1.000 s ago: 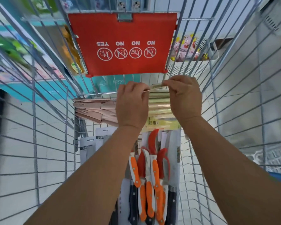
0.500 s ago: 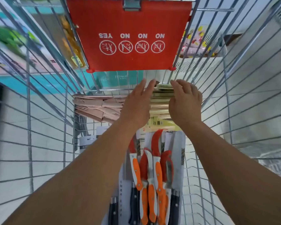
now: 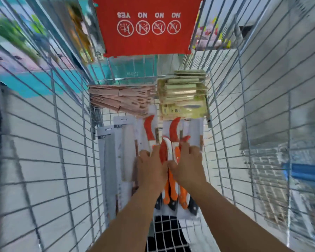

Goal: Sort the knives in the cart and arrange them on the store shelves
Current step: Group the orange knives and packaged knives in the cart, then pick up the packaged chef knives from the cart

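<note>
Both our hands sit on the orange knives (image 3: 173, 190) in the middle of the cart (image 3: 65, 160). L hand (image 3: 151, 168) lies on the left side of the bunch, fingers stretched fwd over the packs; the frame is blurred, so we can't tell if its grip is clamped on a pack or just pressing. R hand (image 3: 186, 164) is just beside it, thumbs nearly touching, fingers reaching fwd over the right side of the bunch; same here, we can't tell whether they curl round anything.

The orange knives lie lengthwise on white cards, red-orange blade covers pointing away from us, dark handle ends toward us. Left of them, w/ edges overlapping, lie grey knife packs (image 3: 115, 160), long and flat, header cards at the far end.

Further out, at the cart's far end, two stacks sit side by side: pink packs (image 3: 122, 100) on the left, yellow-green packs (image 3: 184, 95) on the right, touching the far edge of the orange group.

Above them, a red flap (image 3: 147, 39) hangs on the cart's far wall, w/ "YES NO NO NO" and four round icons, upside down from our view.

Through the wire sides we see pale floor tiles (image 3: 25, 142). A black checked cloth (image 3: 168, 233) shows below the cart's near end, between our forearms.
</note>
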{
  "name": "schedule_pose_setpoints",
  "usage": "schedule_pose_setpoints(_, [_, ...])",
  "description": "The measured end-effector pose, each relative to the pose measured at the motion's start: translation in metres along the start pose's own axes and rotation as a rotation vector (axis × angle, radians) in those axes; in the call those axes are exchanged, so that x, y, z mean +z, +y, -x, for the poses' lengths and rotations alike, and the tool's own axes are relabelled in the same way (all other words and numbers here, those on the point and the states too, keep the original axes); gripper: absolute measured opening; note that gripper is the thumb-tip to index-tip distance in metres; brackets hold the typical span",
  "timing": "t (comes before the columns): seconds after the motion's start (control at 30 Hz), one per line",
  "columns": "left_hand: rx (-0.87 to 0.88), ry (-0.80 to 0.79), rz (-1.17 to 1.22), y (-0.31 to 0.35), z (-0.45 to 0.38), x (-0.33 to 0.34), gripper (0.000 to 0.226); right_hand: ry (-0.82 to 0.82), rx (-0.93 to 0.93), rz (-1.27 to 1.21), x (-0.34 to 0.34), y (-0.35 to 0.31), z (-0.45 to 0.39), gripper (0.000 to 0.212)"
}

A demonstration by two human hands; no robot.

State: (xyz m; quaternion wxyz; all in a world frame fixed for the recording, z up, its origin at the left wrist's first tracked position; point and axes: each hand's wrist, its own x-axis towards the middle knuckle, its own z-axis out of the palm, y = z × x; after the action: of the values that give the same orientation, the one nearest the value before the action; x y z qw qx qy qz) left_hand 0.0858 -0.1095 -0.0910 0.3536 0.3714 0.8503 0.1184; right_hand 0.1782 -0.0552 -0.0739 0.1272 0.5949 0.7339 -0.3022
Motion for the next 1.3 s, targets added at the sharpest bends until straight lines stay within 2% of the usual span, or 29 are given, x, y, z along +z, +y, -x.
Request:
schedule_pose_setpoints(0.23, [0.039,0.028,0.073,-0.012,0.034,0.014,0.025,0.012,0.065,-0.135,0.014,0.008,0.03,0.056])
schedule_pose_setpoints(0.3, [0.057,0.027,0.025,-0.011,0.043,0.015,0.027,-0.002,0.123,-0.088,0.012,0.015,0.035,0.06])
schedule_pose_setpoints(0.43, [0.061,-0.076,-0.038,0.004,0.061,0.023,0.035,-0.039,0.246,0.089,0.006,0.031,0.048,0.034])
schedule_pose_setpoints(0.5, [0.053,-0.114,-0.02,0.012,0.07,0.023,0.038,-0.015,0.245,0.19,0.002,0.036,0.051,0.035])
schedule_pose_setpoints(0.57, [0.079,-0.108,0.025,0.015,0.075,0.023,0.039,0.059,0.139,0.21,-0.002,0.034,0.053,0.048])
schedule_pose_setpoints(0.63, [0.096,-0.075,0.109,0.012,0.076,0.02,0.038,0.073,-0.127,0.158,-0.004,0.024,0.052,0.058])
schedule_pose_setpoints(0.7, [0.042,-0.029,0.148,0.003,0.074,0.02,0.042,-0.009,-0.395,0.227,0.0,0.013,0.048,0.058])
schedule_pose_setpoints(0.77, [-0.065,0.021,0.108,-0.01,0.073,0.02,0.043,-0.089,-0.497,0.32,0.006,0.008,0.043,0.053])
schedule_pose_setpoints(0.87, [-0.092,0.018,0.002,-0.024,0.073,0.022,0.041,-0.096,-0.463,0.406,0.016,0.016,0.039,0.048])
schedule_pose_setpoints(0.97, [-0.114,0.0,-0.164,-0.036,0.074,0.021,0.054,-0.002,-0.393,0.403,0.017,0.024,0.039,0.045])
schedule_pose_setpoints(1.03, [-0.133,-0.011,-0.246,-0.041,0.074,0.019,0.059,0.032,-0.347,0.338,0.016,0.032,0.039,0.052])
schedule_pose_setpoints(1.13, [-0.191,-0.066,-0.182,-0.036,0.073,0.016,0.065,0.03,-0.299,0.351,0.01,0.034,0.045,0.063])
schedule_pose_setpoints(1.23, [-0.281,-0.074,-0.045,-0.023,0.067,0.018,0.068,0.029,-0.317,0.376,0.01,0.022,0.049,0.044])
schedule_pose_setpoints(1.3, [-0.319,-0.011,0.046,-0.017,0.064,0.018,0.063,0.018,-0.412,0.351,0.016,0.019,0.047,0.045])
